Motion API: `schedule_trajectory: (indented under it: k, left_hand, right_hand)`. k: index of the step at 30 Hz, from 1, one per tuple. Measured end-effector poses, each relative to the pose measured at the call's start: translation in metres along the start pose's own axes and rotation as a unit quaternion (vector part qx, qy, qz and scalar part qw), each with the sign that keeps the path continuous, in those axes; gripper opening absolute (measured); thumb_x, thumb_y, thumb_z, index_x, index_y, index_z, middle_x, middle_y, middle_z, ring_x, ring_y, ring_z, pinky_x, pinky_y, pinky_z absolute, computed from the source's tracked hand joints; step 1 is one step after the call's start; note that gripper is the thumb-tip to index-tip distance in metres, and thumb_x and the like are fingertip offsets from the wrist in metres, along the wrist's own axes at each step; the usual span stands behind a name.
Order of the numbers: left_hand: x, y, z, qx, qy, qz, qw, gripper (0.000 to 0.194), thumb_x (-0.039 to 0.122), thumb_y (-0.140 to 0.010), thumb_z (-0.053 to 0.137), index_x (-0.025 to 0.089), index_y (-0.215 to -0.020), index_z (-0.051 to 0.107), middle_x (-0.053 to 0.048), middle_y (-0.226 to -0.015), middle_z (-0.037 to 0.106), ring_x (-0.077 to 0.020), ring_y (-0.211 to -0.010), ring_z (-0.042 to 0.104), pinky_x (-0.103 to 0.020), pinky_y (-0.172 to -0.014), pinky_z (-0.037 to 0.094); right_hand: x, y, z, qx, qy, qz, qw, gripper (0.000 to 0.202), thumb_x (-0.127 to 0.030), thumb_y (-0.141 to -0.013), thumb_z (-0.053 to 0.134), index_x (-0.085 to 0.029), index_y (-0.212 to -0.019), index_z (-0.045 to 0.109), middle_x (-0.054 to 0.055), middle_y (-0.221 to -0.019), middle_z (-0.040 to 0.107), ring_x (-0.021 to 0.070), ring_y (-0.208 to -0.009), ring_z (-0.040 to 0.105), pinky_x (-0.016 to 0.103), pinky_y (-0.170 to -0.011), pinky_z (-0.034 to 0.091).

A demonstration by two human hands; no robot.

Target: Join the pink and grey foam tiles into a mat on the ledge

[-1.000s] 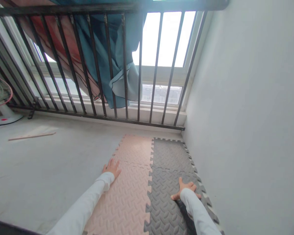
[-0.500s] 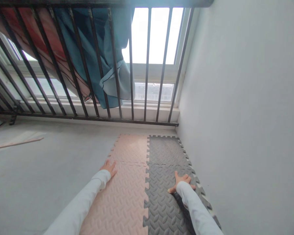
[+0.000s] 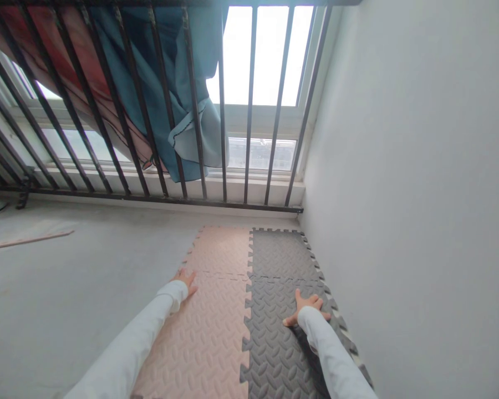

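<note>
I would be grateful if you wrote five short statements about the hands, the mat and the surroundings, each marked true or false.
1. The left hand is at the outer edge of the pink tiles. True.
2. The right hand is on the pink tiles. False: it is on the gray tiles.
3. The gray tiles lie between the pink tiles and the white wall. True.
4. The blue curtain hangs in front of the railing. False: it hangs behind the bars.
5. A thin stick lies on the bare floor. True.
</note>
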State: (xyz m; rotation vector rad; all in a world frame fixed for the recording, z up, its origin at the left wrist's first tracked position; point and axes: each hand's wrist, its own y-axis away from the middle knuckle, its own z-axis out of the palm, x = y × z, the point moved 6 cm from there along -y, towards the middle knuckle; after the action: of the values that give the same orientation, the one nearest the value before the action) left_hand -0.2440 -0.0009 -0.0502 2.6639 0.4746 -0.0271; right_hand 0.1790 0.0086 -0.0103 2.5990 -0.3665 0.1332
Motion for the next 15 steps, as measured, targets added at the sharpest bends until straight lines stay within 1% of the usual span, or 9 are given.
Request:
schedule_trajectory:
  k: [5,7,8,10,11,13,14,15]
  left_hand:
    - [0.001,0.012,-0.013,-0.006,-0.008,0.007,1.0,0.07,0.046,-0.073,0.047,0.022,-0.135,0.023,-0.016,-0.142,0.019,-0.0328,-0.128,0.02,-0.045,-0.101,0.025]
    - [0.007,0.019,-0.021,-0.005,-0.02,0.008,1.0,0.068,0.043,-0.073,0.047,0.02,-0.134,0.027,-0.018,-0.14,0.024,-0.0339,-0.127,0.021,-0.047,-0.1,0.026]
    - [0.014,0.023,-0.025,0.0,-0.025,0.01,1.0,0.065,0.04,-0.073,0.047,0.019,-0.133,0.03,-0.019,-0.139,0.026,-0.0343,-0.127,0.022,-0.048,-0.099,0.026]
    - [0.037,0.031,-0.029,0.016,-0.032,0.026,0.999,0.059,0.034,-0.075,0.045,0.018,-0.13,0.036,-0.017,-0.139,0.029,-0.032,-0.128,0.022,-0.048,-0.101,0.023]
    - [0.054,0.036,-0.029,0.026,-0.03,0.047,0.998,0.056,0.033,-0.076,0.043,0.019,-0.13,0.036,-0.014,-0.14,0.027,-0.029,-0.129,0.022,-0.046,-0.103,0.021]
    - [0.093,0.045,-0.023,0.039,-0.015,0.109,0.993,0.056,0.035,-0.078,0.037,0.025,-0.133,0.028,-0.005,-0.144,0.021,-0.0208,-0.13,0.019,-0.04,-0.105,0.02]
    - [0.112,0.05,-0.019,0.045,0.007,0.15,0.988,0.058,0.037,-0.079,0.035,0.027,-0.134,0.025,-0.003,-0.145,0.017,-0.02,-0.131,0.017,-0.041,-0.105,0.019]
    - [0.128,0.055,-0.015,0.042,0.025,0.174,0.984,0.058,0.039,-0.079,0.033,0.028,-0.135,0.022,-0.002,-0.145,0.015,-0.0199,-0.131,0.015,-0.043,-0.105,0.019]
  right_hand:
    - [-0.001,0.002,-0.001,-0.003,-0.004,-0.002,1.0,0.121,-0.06,-0.035,0.07,-0.033,-0.135,0.009,0.022,-0.14,0.014,0.043,-0.126,0.006,0.073,-0.079,0.018]
    - [-0.001,0.0,0.0,0.003,-0.007,-0.004,1.0,0.121,-0.061,-0.034,0.07,-0.032,-0.135,0.01,0.023,-0.139,0.014,0.043,-0.126,0.006,0.073,-0.079,0.018]
    - [-0.001,-0.001,0.001,0.008,-0.007,-0.003,1.0,0.12,-0.06,-0.034,0.07,-0.032,-0.135,0.012,0.023,-0.139,0.014,0.0429,-0.126,0.006,0.073,-0.079,0.017]
    - [0.0,-0.005,0.003,0.019,-0.005,0.001,1.0,0.119,-0.058,-0.034,0.071,-0.031,-0.135,0.014,0.024,-0.139,0.015,0.0435,-0.125,0.008,0.073,-0.079,0.017]
    - [-0.001,-0.006,0.004,0.024,-0.006,0.001,1.0,0.119,-0.057,-0.033,0.072,-0.031,-0.135,0.015,0.024,-0.138,0.016,0.0441,-0.125,0.009,0.074,-0.078,0.017]
    - [-0.001,-0.009,0.005,0.031,-0.009,0.002,0.999,0.119,-0.056,-0.032,0.073,-0.031,-0.134,0.016,0.024,-0.138,0.018,0.0454,-0.124,0.01,0.074,-0.076,0.018]
    - [-0.001,-0.009,0.005,0.031,-0.011,0.001,0.999,0.119,-0.056,-0.032,0.073,-0.031,-0.134,0.017,0.024,-0.137,0.018,0.0456,-0.124,0.01,0.074,-0.076,0.019]
    - [-0.001,-0.008,0.005,0.027,-0.01,0.001,1.0,0.119,-0.056,-0.033,0.073,-0.032,-0.134,0.016,0.023,-0.138,0.018,0.0453,-0.124,0.009,0.074,-0.076,0.019]
